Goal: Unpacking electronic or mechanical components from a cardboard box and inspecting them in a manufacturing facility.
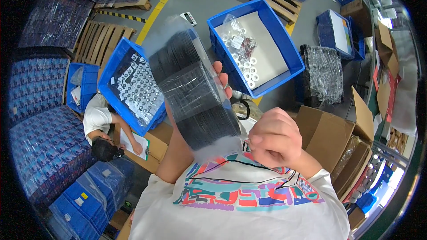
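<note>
A large black bundle point(192, 91), ribbed along its side like a stack or a wound roll and wrapped in clear film, hangs tilted in front of my chest. My left hand point(221, 79) reaches behind it and supports it; only its fingertips show, curled round the right side. Clear film point(218, 146) sticks out loosely at the lower end of the bundle. Close by that end, my right hand point(275, 138) is closed in a pinch, apparently on the edge of the film.
Blue bins stand ahead: one with white rings point(250, 72), another with small rounded parts point(140, 86). At left a co-worker point(98, 120) writes on a clipboard point(141, 147). Open cardboard boxes point(327, 129) stand at right, wooden pallets point(103, 40) and wrapped stacks at far left.
</note>
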### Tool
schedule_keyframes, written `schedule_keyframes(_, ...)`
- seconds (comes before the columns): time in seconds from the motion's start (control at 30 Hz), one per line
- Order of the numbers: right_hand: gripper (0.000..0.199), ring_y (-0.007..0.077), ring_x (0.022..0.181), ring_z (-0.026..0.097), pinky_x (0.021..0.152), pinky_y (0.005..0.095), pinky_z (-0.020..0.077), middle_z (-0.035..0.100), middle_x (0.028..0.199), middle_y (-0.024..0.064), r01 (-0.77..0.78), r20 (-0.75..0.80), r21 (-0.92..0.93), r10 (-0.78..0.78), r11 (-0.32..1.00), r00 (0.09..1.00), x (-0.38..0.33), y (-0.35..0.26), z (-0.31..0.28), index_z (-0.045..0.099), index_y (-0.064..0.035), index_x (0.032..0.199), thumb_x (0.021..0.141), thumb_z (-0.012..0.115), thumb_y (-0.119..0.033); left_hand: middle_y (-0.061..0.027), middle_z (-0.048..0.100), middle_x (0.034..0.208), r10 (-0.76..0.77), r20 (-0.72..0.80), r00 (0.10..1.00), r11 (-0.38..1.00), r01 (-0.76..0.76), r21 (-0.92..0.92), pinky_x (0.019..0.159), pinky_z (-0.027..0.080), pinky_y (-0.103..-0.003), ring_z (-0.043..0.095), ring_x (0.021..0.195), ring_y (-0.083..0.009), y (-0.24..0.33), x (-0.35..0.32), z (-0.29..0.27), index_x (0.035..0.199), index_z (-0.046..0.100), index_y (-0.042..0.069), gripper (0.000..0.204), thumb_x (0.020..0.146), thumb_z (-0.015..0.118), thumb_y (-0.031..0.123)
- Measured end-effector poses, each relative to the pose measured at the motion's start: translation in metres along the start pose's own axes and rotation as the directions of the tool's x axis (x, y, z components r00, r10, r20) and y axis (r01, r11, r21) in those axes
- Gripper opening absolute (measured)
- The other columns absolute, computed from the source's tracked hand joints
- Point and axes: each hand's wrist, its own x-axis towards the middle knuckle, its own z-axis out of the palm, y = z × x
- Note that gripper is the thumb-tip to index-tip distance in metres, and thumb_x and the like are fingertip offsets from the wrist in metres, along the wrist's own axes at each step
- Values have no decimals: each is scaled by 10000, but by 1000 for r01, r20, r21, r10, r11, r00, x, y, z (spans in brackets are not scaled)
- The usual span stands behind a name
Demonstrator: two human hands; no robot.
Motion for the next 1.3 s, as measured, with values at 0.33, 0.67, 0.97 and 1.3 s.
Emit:
schedule_keyframes(0.33, 324, 187, 649, 575, 587, 310, 415, 560, 827, 62, -98, -32, 99, 101, 990, 994, -5, 0, 3, 539, -56, 987, 701, 611, 80, -179, 262, 1444, 81, -148, 986, 993, -67, 99, 1095, 223, -509, 306, 1312, -326, 5, -9, -6, 1389, 279, 19, 694, 903, 432, 489)
schedule_keyframes(0.67, 233, 194, 699, 528, 607, 307, 417, 547, 836, 87, -203, -37, 26, 204, 979, 978, -7, 1, 1, 639, -25, 861, 687, 552, 104, -174, 299, 1429, 230, -378, 897, 973, -210, 95, 1086, 247, -497, 332, 1300, -322, -7, -12, 1, 1389, 310, 68, 729, 881, 392, 585)
schedule_keyframes(0.97, 279, 216, 784, 567, 669, 297, 446, 596, 894, 117, -274, 5, 35, 274, 961, 962, -9, 2, -3, 634, -6, 927, 717, 747, -151, -170, 433, 1337, 301, -346, 888, 938, -210, 277, 1021, 349, -487, 453, 1203, -320, -10, 0, 1, 1365, 356, 81, 721, 886, 342, 620)
schedule_keyframes(1.3, 293, 207, 766, 574, 651, 292, 450, 597, 863, 95, -262, -7, 43, 263, 964, 965, -13, 8, 2, 613, -23, 887, 700, 769, -187, -170, 454, 1318, 273, -384, 882, 945, -173, 276, 995, 379, -477, 475, 1184, -311, -11, 0, 1, 1349, 386, 82, 715, 885, 330, 623)
